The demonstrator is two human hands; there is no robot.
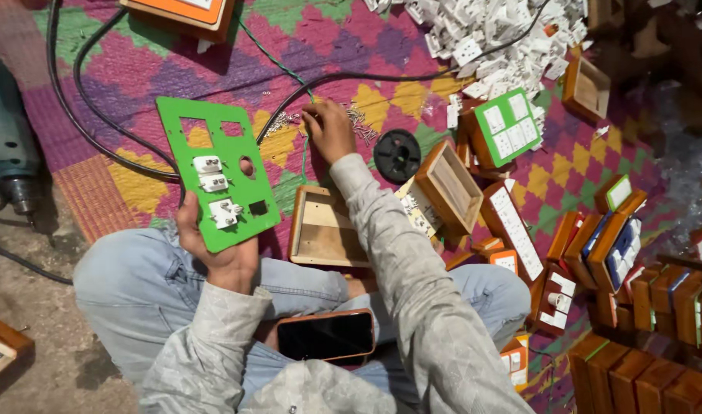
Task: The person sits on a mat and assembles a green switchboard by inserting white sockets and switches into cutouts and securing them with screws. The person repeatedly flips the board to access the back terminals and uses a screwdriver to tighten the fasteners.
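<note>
Head view: a seated person works cross-legged over a colourful woven mat (136,69).

Left hand (213,245) grips the lower edge of a flat green plastic panel (217,180) carrying white switches, held above the knee; it looks light, stiff, best held by its rim. Right hand (328,130) pinches among small loose metal screws (358,123).

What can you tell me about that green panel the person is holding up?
The green panel is a flat, thin sheet, plastic by its look, bright green. It has several cut-outs: rectangular ones near the top, a round hole at mid-right and a small dark slot lower down. Three white switch or socket pieces sit in a column on its left half. The left hand grips its lower edge, holding it tilted above the lap and the patterned mat. The right hand does not touch it.
</note>
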